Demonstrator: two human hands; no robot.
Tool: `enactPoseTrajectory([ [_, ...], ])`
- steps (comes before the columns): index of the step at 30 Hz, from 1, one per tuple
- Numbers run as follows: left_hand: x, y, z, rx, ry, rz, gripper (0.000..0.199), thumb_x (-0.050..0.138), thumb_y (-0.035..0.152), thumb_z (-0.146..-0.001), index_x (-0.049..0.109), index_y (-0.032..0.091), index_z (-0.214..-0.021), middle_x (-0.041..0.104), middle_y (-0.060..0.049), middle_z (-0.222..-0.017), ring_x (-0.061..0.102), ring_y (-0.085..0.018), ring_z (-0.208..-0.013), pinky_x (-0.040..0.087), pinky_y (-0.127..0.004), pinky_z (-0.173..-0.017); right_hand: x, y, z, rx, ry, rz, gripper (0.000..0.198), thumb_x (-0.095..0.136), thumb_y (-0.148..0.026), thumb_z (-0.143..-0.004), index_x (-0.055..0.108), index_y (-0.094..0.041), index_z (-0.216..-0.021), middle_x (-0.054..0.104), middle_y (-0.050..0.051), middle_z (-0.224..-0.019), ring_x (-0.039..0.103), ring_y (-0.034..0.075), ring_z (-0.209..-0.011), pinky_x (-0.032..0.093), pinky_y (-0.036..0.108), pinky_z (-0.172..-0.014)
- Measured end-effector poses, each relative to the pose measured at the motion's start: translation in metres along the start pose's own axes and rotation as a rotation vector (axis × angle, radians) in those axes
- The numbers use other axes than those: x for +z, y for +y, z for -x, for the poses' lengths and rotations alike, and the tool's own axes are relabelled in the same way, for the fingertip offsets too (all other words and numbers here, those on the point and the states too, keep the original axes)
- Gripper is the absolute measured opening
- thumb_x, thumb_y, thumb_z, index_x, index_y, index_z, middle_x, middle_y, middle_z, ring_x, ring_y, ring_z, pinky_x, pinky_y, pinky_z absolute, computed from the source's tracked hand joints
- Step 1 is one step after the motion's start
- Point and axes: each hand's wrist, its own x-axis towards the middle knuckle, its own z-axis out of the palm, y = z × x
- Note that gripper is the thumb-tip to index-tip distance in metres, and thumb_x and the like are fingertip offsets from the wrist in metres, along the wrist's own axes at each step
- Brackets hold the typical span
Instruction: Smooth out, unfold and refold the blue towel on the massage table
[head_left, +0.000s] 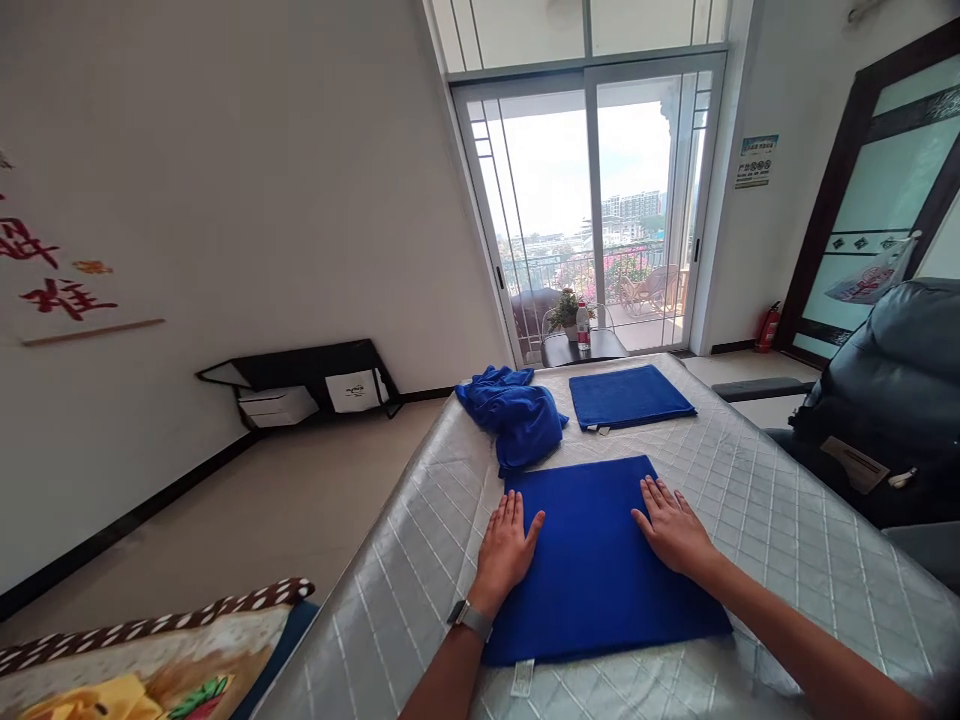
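At your far left, a patterned blanket [172, 655] sits low beside the floor [330, 490], which stretches between the wall and the slanting left edge of the mattress [420, 520]. From that edge, a strip of quilted surface runs to your left hand [508, 545], which lies flat across the blue cloth's [592, 560] left edge, fingers close together and thumb out. Beyond it, the crumpled cloth [525, 420] reaches right up to the blue cloth's far-left corner; you can't tell whether they touch. The blue cloth lies flat in front of you, its near edge beside a white tag [523, 678]. A band of mattress separates it from the folded cloth [630, 395] farther off. Your right hand [673, 530] rests palm down over its right edge, fingers slightly parted, thumb pointing inward. Rightward, a wider stretch of mattress extends toward the dark chair [900, 360].
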Motion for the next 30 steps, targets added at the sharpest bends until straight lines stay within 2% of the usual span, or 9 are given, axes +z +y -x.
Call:
enactPoseTrajectory([
  [5,0.005,-0.003,-0.001,-0.003,-0.003,0.013,0.085,0.011,0.066,-0.097,0.032,0.004,-0.151,0.031,-0.018,-0.157,0.028,-0.027,-0.146,0.025,-0.043,-0.119,0.008,0.005,0.016,-0.003,0.006,-0.032,0.073,0.016,-0.056,-0.098,0.019,-0.012,-0.156,0.017,0.006,-0.163,0.008,0.020,-0.150,0.009,0.043,-0.121],
  [12,0.014,-0.009,-0.002,-0.007,0.000,-0.040,0.081,0.012,0.062,-0.098,0.031,0.004,-0.151,0.030,-0.019,-0.157,0.028,-0.027,-0.146,0.026,-0.043,-0.118,0.008,0.004,0.017,-0.003,0.013,-0.028,0.073,0.015,-0.055,-0.098,0.019,-0.012,-0.156,0.017,0.007,-0.163,0.009,0.020,-0.150,0.006,0.042,-0.122],
  [17,0.005,-0.004,-0.004,-0.043,-0.012,-0.115,0.080,0.014,0.060,-0.099,0.033,0.000,-0.149,0.032,-0.022,-0.155,0.028,-0.031,-0.145,0.026,-0.046,-0.118,0.004,0.003,0.019,-0.006,0.008,-0.042,0.072,0.017,-0.052,-0.098,0.020,-0.009,-0.155,0.016,0.008,-0.162,0.007,0.020,-0.150,0.005,0.043,-0.122],
  [20,-0.010,0.027,-0.001,0.012,-0.013,-0.082,0.081,0.013,0.061,-0.099,0.031,0.001,-0.150,0.031,-0.021,-0.156,0.027,-0.029,-0.146,0.026,-0.045,-0.119,0.004,0.003,0.019,0.000,0.006,-0.052,0.071,0.018,-0.051,-0.099,0.020,-0.009,-0.155,0.016,0.008,-0.162,0.007,0.020,-0.150,0.005,0.042,-0.122],
  [24,-0.026,0.100,0.006,0.271,-0.046,0.048,0.075,0.013,0.059,-0.100,0.029,0.006,-0.152,0.031,-0.016,-0.158,0.024,-0.025,-0.147,0.028,-0.043,-0.119,0.007,0.005,0.018,-0.011,0.026,-0.052,0.071,0.020,-0.051,-0.098,0.021,-0.008,-0.155,0.018,0.009,-0.162,0.008,0.021,-0.150,0.007,0.044,-0.122],
  [27,-0.024,0.150,0.009,0.430,-0.007,0.120,0.067,0.013,0.052,-0.103,0.023,0.012,-0.155,0.027,-0.011,-0.161,0.019,-0.021,-0.149,0.024,-0.042,-0.121,0.011,0.007,0.018,-0.033,0.049,-0.010,0.068,0.022,-0.046,-0.099,0.022,-0.007,-0.154,0.019,0.011,-0.162,0.010,0.023,-0.150,0.010,0.046,-0.121],
  [30,-0.012,0.174,0.010,0.462,-0.014,0.141,0.064,0.012,0.049,-0.103,0.022,0.012,-0.155,0.025,-0.009,-0.161,0.016,-0.020,-0.150,0.022,-0.040,-0.122,0.014,0.009,0.017,-0.057,0.059,0.032,0.065,0.023,-0.041,-0.099,0.024,-0.007,-0.154,0.020,0.011,-0.161,0.011,0.024,-0.150,0.012,0.046,-0.121],
])
